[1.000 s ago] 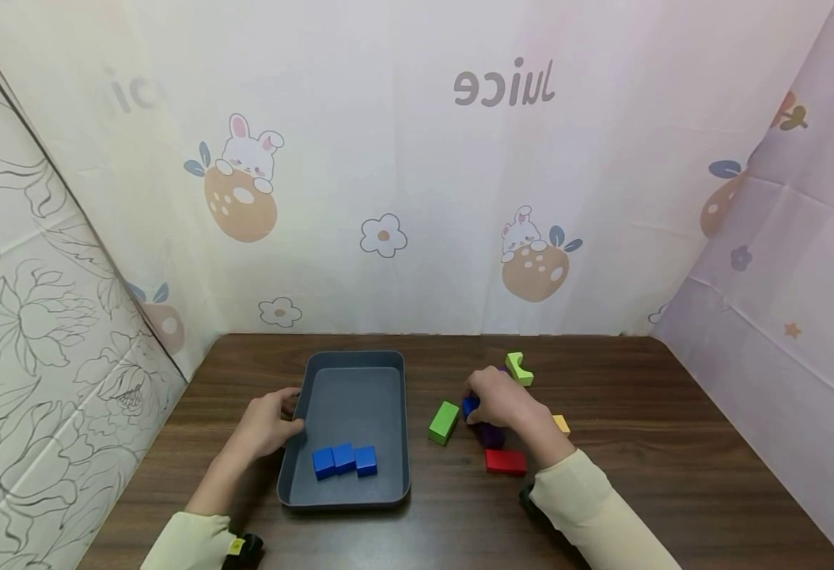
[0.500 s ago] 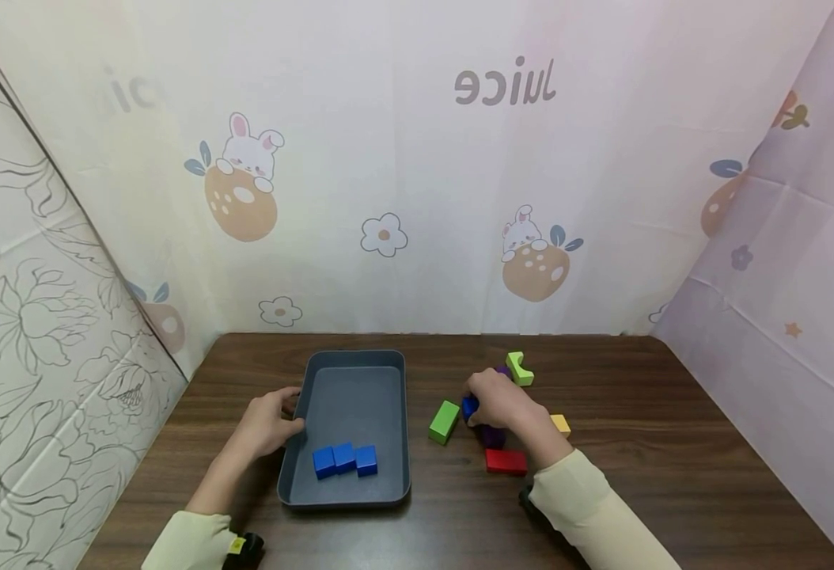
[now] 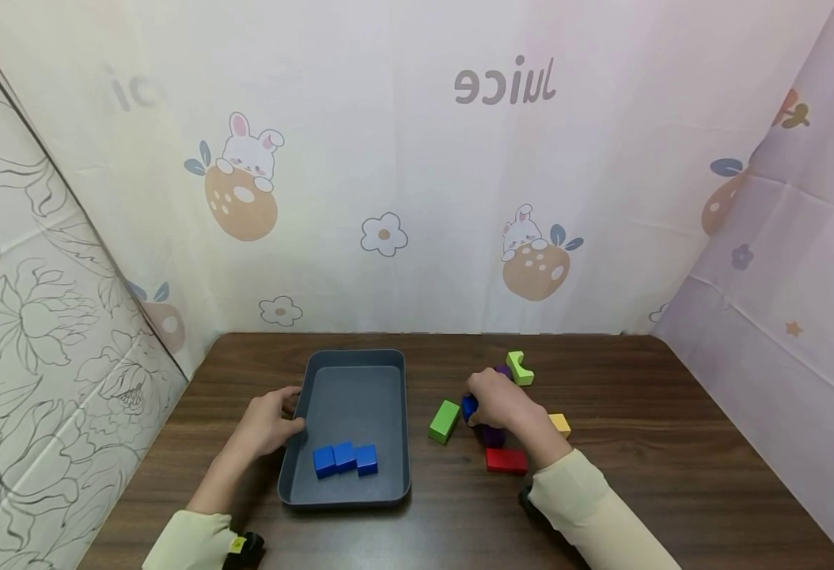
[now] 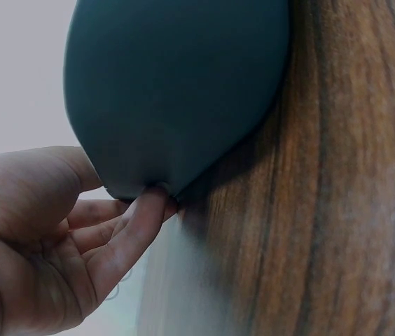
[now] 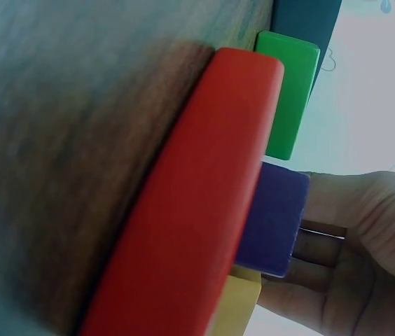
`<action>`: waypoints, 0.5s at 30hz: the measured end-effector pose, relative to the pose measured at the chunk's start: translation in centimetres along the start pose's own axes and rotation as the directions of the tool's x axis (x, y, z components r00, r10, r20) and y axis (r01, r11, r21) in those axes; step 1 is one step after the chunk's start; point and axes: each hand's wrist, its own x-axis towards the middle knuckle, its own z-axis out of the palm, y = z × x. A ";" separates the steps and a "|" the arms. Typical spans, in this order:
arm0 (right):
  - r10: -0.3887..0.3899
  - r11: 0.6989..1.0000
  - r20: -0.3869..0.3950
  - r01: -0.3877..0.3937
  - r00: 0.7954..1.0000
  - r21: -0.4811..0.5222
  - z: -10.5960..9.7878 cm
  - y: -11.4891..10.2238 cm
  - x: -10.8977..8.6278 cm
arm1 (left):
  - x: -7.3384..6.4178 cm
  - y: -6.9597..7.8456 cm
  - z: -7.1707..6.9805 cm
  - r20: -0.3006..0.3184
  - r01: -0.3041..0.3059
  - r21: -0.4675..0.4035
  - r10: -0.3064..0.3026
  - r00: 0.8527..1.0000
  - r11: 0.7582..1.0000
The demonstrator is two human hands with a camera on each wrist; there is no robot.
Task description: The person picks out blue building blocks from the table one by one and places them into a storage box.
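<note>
A dark grey tray (image 3: 349,396) stands left of centre on the table, with three blue blocks (image 3: 344,457) in its near part. At its left rim my left hand (image 3: 263,423) holds the edge; in the left wrist view the fingers lie against the outer wall (image 4: 176,91) and the thumb passes behind the rim. My right hand (image 3: 502,398) pinches another blue block (image 3: 469,408) among the loose blocks. Purple blocks (image 3: 491,435) lie just in front of and behind this hand, partly hidden by it. In the right wrist view a purple block (image 5: 274,220) covers the fingertips.
Close by are a green block (image 3: 444,422), a red block (image 3: 506,461), a yellow block (image 3: 559,425) and a light green arch-shaped block (image 3: 520,369). The wooden table (image 3: 638,443) meets a printed curtain (image 3: 417,237) at the back.
Both hands stay almost still, the left at the tray rim and the right on the blue block. The tray and the loose blocks keep their places.
</note>
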 end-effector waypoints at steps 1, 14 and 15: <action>0.002 1.000 0.000 -0.002 1.000 -0.003 0.0 0.0 0.0 | 0.0 0.0 0.0 0.001 0.000 0.001 0.000 1.000 1.000; 0.001 1.000 -0.003 -0.001 1.000 -0.004 0.0 0.1 0.1 | -0.1 0.0 0.0 0.001 -0.005 -0.004 0.005 1.000 1.000; -0.001 1.000 -0.005 0.001 1.000 -0.005 -0.1 0.1 0.1 | 0.0 0.0 0.0 0.001 -0.006 -0.004 0.006 1.000 1.000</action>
